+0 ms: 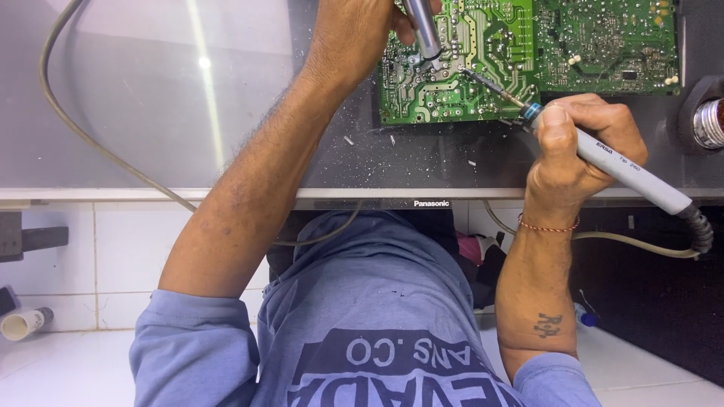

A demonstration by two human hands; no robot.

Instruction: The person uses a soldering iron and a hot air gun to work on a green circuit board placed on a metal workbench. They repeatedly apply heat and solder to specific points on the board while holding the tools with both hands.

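A green circuit board [452, 90] lies solder side up on a dark glossy panel [188, 113]. My left hand [351, 38] grips a metal tube-shaped tool [424, 30] at the top, and its nozzle presses down on the board's solder joints. My right hand [581, 143] holds a grey soldering iron [633, 169] like a pen. The iron's thin tip [490, 84] touches the board just right of the tube's nozzle. A thick cord runs off the iron's rear to the right.
A second green board [603, 45] adjoins the first on the right. Solder crumbs [392, 143] litter the panel. A grey cable [75, 128] curves across the left. A metal cylinder [709, 124] sits at the right edge. White tiled floor and a white tube [23, 324] lie below.
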